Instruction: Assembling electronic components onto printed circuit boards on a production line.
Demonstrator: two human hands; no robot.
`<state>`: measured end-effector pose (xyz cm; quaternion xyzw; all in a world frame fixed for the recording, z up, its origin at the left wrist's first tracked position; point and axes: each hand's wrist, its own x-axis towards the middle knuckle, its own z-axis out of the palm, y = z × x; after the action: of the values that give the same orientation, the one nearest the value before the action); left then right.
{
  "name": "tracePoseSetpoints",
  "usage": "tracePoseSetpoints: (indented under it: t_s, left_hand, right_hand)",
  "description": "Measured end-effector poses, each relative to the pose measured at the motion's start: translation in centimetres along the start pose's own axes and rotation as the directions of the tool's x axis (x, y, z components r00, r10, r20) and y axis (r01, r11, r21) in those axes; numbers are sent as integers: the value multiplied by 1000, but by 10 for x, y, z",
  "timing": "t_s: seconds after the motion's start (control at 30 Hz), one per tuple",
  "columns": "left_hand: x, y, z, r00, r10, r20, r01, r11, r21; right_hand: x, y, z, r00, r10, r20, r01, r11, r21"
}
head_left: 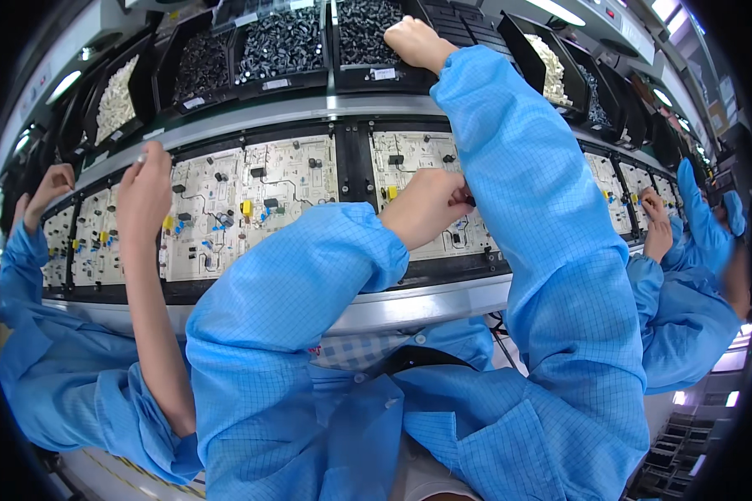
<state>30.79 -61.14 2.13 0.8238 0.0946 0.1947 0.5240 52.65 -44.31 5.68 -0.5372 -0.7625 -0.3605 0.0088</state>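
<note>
Both arms, in blue checked sleeves, rise from the lower edge of the frame. The right sleeve [530,184] is the longer sweep, slanting to the top centre; the left sleeve [284,275] lies lower, angled up toward the middle. The left hand [426,207] is back up over a circuit board [405,150] at the centre of the frame, its fingers bent inward and close together near a small dark bit; I cannot tell if they are clamped on it. The right hand [418,43] is curled at the right side of a black bin [355,77] at top centre; its fingertips are hidden, so their grip cannot be told.

The board is pale and flat, set in a dark frame [355,167], and carries a yellow block [388,193] and a smaller black component [395,160]. The bin holds a heap of small black parts [363,25].

A silver rail [434,307] bounds the line below the board. The right sleeve covers the board's right side, with the left fingers just beside it in view. Above the left hand, a stretch of board shows up to the frame's upper edge. A co-worker's hand [144,196] is raised at left, well apart from the left hand.
</note>
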Motion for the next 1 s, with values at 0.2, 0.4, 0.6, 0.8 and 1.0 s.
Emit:
tracePoseSetpoints:
  t_s: [0.2, 0.4, 0.6, 0.8, 1.0]
  left_hand:
    - [6, 15, 1, 994, 96, 43, -100, 988, 119]
    - [7, 0, 5, 998, 32, 60, -39, 991, 131]
    - [11, 11, -8, 1000, 5, 23, -8, 986, 165]
    - [24, 14, -7, 998, 5, 66, -19, 976, 217]
    - [66, 3, -7, 993, -58, 99, 19, 936, 351]
  right_hand:
    - [1, 8, -10, 994, -5, 105, -7, 994, 106]
    - [-10, 9, -39, 1000, -10, 2, 10, 969, 245]
    - [-130, 20, -122, 909, 350, 226, -319, 233, 919]
    - [-214, 10, -117, 750, 551, 366, -291, -222, 931]
    - [-229, 12, -103, 712, 608, 353, -343, -138, 929]
